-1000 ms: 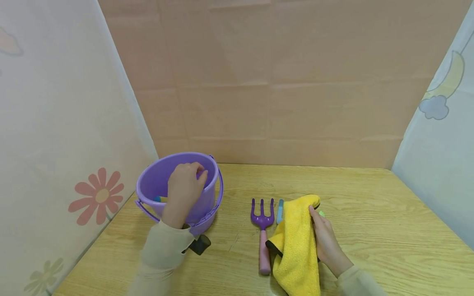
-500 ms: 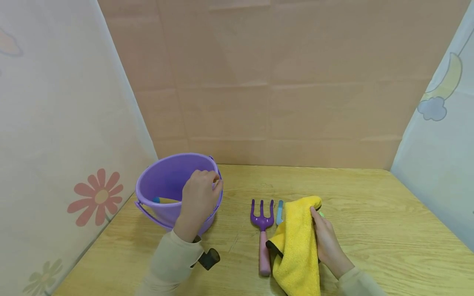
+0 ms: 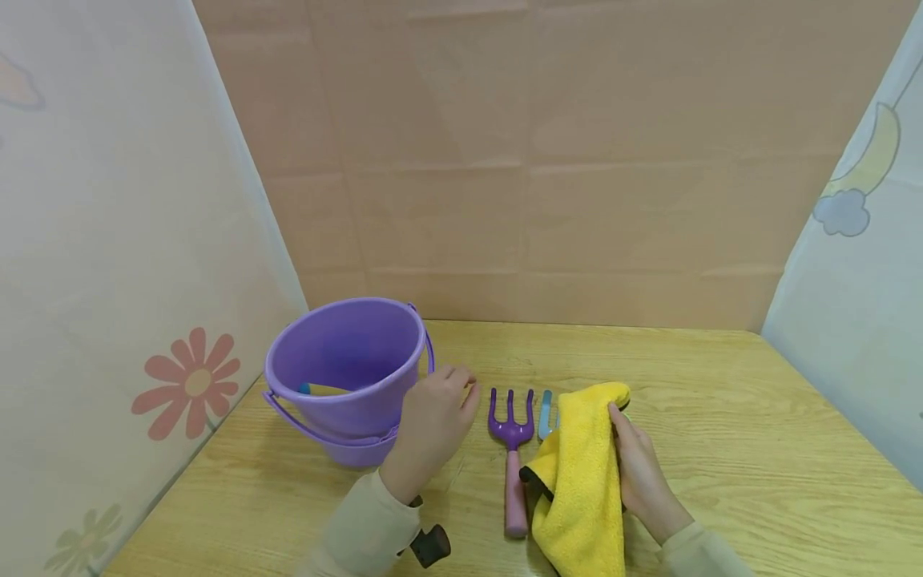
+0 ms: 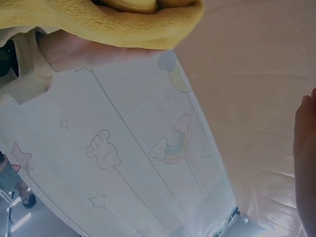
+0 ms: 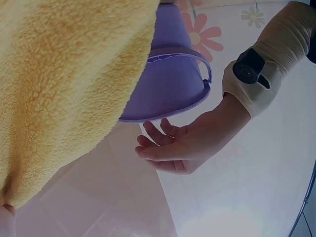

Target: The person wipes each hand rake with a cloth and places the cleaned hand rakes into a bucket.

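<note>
My left hand (image 3: 433,429), fingers loosely curled and holding nothing, is over the table between the purple bucket (image 3: 346,433) and the hand fork (image 3: 513,437). Its relaxed fingers also show in the right wrist view, beside the bucket's rim. At the right, my right hand (image 3: 642,473) grips a yellow towel (image 3: 587,473) with black edging, thumb on the near face. The towel hangs in folds, and a blue fork (image 3: 546,413) shows partly from behind it. A bit of green peeks out by the right thumb. The hand fork has purple tines and a pink handle.
Inside the bucket lies a yellow thing (image 3: 328,390) with a blue end, mostly hidden by the rim. The wooden table (image 3: 721,417) is bounded by a tan back sheet (image 3: 519,200) and printed side sheets (image 3: 144,240).
My left hand has come out from over the bucket and moved right and toward me, lower over the table. My right hand and the towel have shifted only slightly right.
</note>
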`<move>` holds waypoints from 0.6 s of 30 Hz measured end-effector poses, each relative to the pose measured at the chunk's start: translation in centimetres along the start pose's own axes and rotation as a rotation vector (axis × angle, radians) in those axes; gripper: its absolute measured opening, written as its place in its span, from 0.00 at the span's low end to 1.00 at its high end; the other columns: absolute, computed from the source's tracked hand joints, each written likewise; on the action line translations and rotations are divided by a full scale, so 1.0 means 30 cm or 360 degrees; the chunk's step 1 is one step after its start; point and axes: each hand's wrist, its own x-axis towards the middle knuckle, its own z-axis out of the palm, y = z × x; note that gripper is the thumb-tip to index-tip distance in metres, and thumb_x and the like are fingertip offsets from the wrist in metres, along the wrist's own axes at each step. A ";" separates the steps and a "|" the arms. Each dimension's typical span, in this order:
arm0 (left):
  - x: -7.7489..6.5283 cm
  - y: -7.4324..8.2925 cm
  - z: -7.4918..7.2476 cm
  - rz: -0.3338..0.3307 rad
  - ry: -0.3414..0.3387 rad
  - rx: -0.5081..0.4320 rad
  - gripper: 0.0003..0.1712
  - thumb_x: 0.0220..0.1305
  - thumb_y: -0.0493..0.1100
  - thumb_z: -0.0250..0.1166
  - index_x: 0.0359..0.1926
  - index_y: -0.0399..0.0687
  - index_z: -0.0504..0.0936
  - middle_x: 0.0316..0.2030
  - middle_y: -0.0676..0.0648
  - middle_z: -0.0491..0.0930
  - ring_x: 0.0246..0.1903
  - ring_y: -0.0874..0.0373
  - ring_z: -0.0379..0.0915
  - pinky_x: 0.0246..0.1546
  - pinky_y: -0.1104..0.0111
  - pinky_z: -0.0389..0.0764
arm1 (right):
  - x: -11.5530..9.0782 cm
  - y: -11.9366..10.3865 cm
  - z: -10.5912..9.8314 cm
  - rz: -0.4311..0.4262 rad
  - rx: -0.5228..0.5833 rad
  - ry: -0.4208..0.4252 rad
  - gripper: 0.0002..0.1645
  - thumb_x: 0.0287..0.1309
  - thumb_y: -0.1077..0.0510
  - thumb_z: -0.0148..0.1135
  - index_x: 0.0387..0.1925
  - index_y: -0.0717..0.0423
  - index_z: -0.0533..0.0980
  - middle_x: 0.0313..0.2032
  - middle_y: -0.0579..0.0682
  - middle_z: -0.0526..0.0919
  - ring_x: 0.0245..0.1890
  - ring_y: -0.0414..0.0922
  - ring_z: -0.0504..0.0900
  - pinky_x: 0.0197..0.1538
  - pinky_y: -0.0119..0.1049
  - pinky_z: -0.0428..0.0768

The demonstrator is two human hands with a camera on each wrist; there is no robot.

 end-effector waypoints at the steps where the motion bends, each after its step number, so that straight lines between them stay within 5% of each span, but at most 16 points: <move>1: -0.006 0.007 0.009 0.0004 -0.0026 -0.0005 0.03 0.51 0.36 0.67 0.25 0.42 0.81 0.23 0.48 0.79 0.18 0.60 0.73 0.16 0.75 0.70 | -0.001 0.000 0.000 0.0003 0.0002 0.0001 0.22 0.65 0.38 0.40 0.34 0.47 0.72 0.34 0.39 0.75 0.36 0.35 0.75 0.42 0.31 0.75; 7: -0.041 0.035 0.060 0.0017 -0.0217 -0.0020 0.03 0.51 0.37 0.67 0.25 0.43 0.81 0.22 0.50 0.77 0.15 0.64 0.67 0.14 0.80 0.62 | 0.000 0.002 -0.005 -0.0005 0.0003 -0.0008 0.22 0.66 0.38 0.39 0.31 0.47 0.73 0.32 0.40 0.75 0.35 0.35 0.75 0.41 0.31 0.75; 18: -0.098 0.079 0.142 -0.0017 -0.0615 0.0004 0.05 0.53 0.40 0.64 0.24 0.44 0.79 0.19 0.53 0.72 0.17 0.66 0.64 0.16 0.78 0.62 | -0.004 -0.002 -0.018 -0.0066 0.0056 -0.0054 0.21 0.66 0.39 0.38 0.32 0.46 0.71 0.33 0.39 0.73 0.35 0.35 0.73 0.41 0.30 0.75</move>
